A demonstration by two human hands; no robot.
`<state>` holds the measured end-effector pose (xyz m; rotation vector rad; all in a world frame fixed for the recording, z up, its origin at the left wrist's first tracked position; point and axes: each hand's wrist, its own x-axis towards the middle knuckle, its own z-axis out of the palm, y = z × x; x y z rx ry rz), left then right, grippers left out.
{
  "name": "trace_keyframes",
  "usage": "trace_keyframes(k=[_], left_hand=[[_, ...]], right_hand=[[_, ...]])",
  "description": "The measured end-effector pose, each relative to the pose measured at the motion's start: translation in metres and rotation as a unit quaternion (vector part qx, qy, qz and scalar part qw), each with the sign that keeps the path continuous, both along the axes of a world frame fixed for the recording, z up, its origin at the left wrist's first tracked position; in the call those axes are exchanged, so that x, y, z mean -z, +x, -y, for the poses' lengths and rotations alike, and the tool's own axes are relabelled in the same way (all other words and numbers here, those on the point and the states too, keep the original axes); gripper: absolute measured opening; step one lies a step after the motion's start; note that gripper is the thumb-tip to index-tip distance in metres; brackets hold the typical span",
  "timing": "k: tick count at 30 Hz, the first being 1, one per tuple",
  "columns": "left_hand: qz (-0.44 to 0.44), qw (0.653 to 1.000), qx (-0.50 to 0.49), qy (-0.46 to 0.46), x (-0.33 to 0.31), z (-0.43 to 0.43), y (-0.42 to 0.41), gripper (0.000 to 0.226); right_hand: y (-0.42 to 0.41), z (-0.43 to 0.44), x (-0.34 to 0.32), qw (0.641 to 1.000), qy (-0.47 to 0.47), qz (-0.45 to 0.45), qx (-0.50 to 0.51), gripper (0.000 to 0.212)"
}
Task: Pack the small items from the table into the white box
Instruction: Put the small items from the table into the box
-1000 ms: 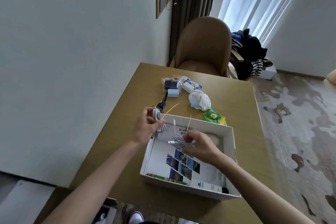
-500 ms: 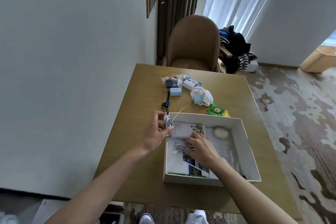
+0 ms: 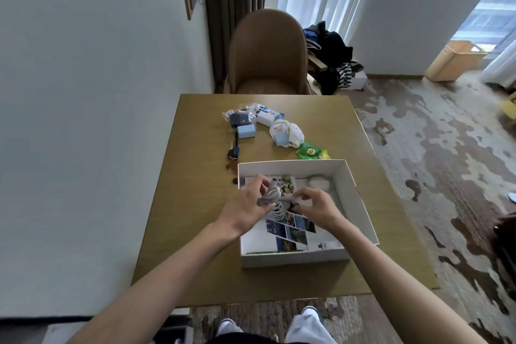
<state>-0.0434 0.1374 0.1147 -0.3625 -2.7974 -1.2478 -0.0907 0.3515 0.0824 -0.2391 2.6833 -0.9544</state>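
The open white box (image 3: 360,198) lies on the wooden table (image 3: 195,204), with a photo brochure (image 3: 290,234) flat on its floor and a pale round item (image 3: 319,182) in its far corner. Over the box's left half, my left hand (image 3: 247,208) grips a coiled white cable (image 3: 275,193). My right hand (image 3: 321,208) pinches the same cable from the right; more white loops (image 3: 277,212) hang between the hands. Beyond the box lie a green sachet (image 3: 311,151), a white cloth bundle (image 3: 286,134), a light-blue block (image 3: 246,131), a wrapped dark item (image 3: 239,119), a white packet (image 3: 266,116) and keys (image 3: 234,152).
A brown chair (image 3: 266,56) stands at the table's far edge, with a pile of dark clothes (image 3: 331,50) to its right. The wall runs along the table's left side. Patterned carpet lies to the right. My shoes (image 3: 307,315) show below the near table edge.
My left hand has moved right from the box's left rim to above the box, bringing its cable coil to my right hand. Both hands now meet on the cable.
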Motion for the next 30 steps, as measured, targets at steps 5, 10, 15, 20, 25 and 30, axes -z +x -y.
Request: trace_keyframes(k=[5, 10, 15, 20, 25, 30], left_hand=[[-0.038, 0.991, 0.022, -0.126, 0.01, -0.028, 0.002, 0.043], [-0.048, 0.968, 0.091, -0.23, 0.017, -0.041, -0.001, 0.06], [0.109, 0.971, 0.061, -0.205, 0.019, -0.037, 0.007, 0.067], [0.045, 0.958, 0.002, -0.284, 0.014, -0.031, 0.021, 0.048], [0.048, 0.886, 0.011, -0.461, 0.015, -0.037, 0.025, 0.035], [0.081, 0.884, -0.001, -0.46, 0.012, -0.045, 0.017, 0.027]], right_hand=[[-0.009, -0.034, -0.025, 0.945, -0.188, 0.244, 0.106, 0.03], [-0.008, -0.024, -0.036, 0.904, -0.234, 0.354, -0.055, 0.047], [-0.014, -0.018, -0.019, 0.947, -0.118, 0.274, -0.12, 0.015], [-0.017, -0.009, -0.009, 0.951, -0.098, 0.201, -0.212, 0.01], [-0.016, -0.002, 0.011, 0.975, -0.017, 0.079, -0.206, 0.016], [-0.027, -0.014, 0.011, 0.968, 0.025, 0.046, -0.244, 0.009]])
